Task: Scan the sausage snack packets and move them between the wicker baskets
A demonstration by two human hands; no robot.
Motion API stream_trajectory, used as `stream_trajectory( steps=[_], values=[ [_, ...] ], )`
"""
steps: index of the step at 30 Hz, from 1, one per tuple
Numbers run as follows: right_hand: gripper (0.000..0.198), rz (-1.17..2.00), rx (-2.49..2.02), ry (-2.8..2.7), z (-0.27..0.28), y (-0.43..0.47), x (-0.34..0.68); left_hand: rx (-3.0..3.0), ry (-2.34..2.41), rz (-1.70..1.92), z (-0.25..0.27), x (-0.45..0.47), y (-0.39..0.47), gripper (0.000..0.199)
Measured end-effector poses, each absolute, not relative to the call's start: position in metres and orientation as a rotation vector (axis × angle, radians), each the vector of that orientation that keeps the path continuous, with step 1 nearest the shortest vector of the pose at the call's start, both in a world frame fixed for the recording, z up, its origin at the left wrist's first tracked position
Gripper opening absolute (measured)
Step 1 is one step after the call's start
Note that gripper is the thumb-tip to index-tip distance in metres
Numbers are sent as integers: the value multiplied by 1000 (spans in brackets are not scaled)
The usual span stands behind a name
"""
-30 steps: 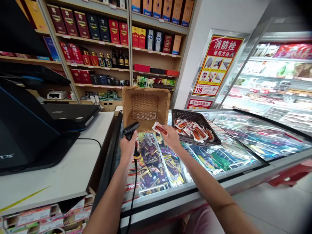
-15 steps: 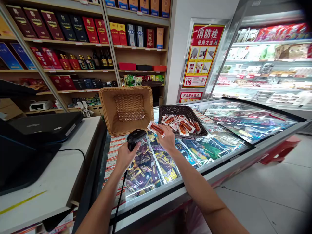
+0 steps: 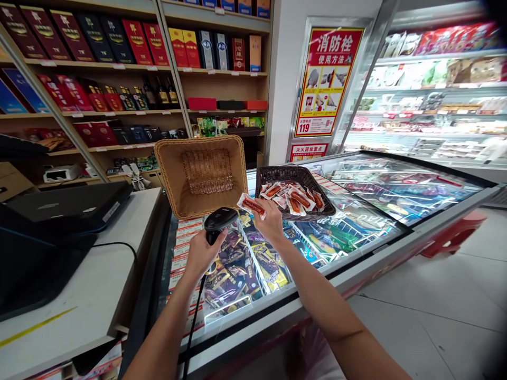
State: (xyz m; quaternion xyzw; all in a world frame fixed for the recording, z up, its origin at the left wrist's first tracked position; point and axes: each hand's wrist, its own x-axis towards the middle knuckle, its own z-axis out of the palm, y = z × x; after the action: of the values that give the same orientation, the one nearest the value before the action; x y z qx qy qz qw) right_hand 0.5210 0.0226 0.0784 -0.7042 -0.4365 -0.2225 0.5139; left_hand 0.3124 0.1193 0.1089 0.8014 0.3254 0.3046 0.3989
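Over the glass-topped freezer (image 3: 396, 252), toward its left edge, the left hand (image 3: 201, 253) grips a black scanner (image 3: 220, 218), and near it the right hand (image 3: 271, 221) pinches a wrapped sausage (image 3: 252, 205) beside the dark basket (image 3: 288, 174).

Wooden shelves (image 3: 217, 86) beside a white wall (image 3: 285, 79), pale tiled floor (image 3: 412, 322)

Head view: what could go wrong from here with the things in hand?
The right hand holds the sausage packet near one end, so it might slip onto the freezer.
The scanner in the left hand trails a cord across the freezer's front edge, where it could snag.
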Motion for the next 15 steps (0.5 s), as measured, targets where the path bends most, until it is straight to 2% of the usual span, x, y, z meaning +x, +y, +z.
stream_trajectory(
  steps=[15],
  values=[
    [33, -526, -1702, -1017, 82, 21, 523, 2047, 813, 749, 107, 312, 120, 48]
  ],
)
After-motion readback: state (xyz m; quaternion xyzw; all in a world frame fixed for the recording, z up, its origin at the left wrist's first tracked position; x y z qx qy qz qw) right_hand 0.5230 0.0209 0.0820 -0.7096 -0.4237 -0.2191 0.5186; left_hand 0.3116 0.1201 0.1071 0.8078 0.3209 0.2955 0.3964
